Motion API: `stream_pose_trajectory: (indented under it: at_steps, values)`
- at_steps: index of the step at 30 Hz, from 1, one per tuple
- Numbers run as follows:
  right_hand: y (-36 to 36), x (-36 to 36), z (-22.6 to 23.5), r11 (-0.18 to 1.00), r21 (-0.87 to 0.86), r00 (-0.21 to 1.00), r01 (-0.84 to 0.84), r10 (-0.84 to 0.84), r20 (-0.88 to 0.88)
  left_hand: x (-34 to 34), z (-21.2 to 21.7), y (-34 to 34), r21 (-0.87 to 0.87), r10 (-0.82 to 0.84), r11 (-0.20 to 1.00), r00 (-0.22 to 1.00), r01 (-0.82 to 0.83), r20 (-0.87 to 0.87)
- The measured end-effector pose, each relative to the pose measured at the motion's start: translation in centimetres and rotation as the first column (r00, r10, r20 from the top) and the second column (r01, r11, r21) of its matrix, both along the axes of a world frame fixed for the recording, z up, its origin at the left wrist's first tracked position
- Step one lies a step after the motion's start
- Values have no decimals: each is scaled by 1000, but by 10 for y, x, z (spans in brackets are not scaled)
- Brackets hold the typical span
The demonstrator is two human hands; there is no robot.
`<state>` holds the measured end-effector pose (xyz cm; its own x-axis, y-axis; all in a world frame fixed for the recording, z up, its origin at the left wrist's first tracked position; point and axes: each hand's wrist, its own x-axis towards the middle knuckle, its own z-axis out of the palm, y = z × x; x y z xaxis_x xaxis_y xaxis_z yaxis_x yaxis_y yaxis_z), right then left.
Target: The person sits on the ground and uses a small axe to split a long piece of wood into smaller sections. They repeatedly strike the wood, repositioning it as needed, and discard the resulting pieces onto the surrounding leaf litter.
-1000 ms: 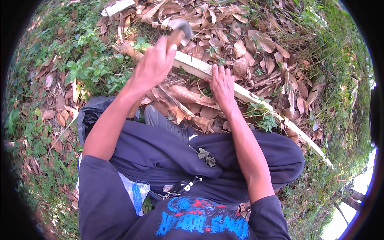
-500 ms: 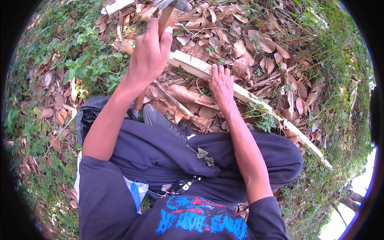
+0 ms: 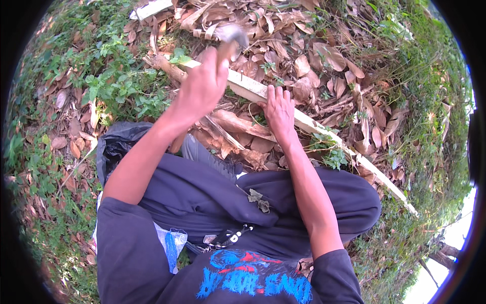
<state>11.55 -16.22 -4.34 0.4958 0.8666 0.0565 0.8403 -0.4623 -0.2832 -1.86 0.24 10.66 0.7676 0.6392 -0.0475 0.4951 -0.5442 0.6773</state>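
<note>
My left hand (image 3: 200, 93) is closed around the wooden handle of a hammer (image 3: 226, 52), whose grey metal head is smeared by motion. The handle's lower end shows below my wrist. A long, pale strip of wood (image 3: 309, 121) runs from upper left to lower right across the ground in front of my legs. My right hand (image 3: 280, 109) grips this strip, fingers bent over its far edge. From the strip, left of that hand, a thin nail (image 3: 242, 75) sticks up. The hammer head is beyond the nail and apart from it.
Dry brown leaves (image 3: 324, 53) cover the ground around the strip. A thicker branch (image 3: 169, 67) lies by its left end, and another pale piece of wood (image 3: 152, 8) lies at the far left. A black plastic bag (image 3: 114, 139) is beside my folded legs (image 3: 202, 187).
My left hand has swung the hammer to the right and nearer, toward the nail. My right hand has stayed on the strip with hardly any movement.
</note>
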Motion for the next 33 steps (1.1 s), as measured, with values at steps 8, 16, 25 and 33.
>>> stream_pose_trajectory:
  at_steps: [8, 16, 25, 33]
  values:
    - [-4, 0, -4, 1000, 15, 1000, 17, -17, 14, 8, 24, 14, 98, 102, 986, 958, -132, 269]
    - [-3, -2, 68, 975, 182, 960, 127, -74, -271, 27, -3, -35, -538, 431, 842, 628, -23, 648]
    - [-40, -21, 170, 942, 23, 292, 335, -80, -953, 31, -40, -58, -590, 77, 724, 808, 358, 584]
    - [-53, 5, 152, 882, 36, 327, 470, -136, -935, -8, -97, 43, 5, 167, 985, 957, -174, 238]
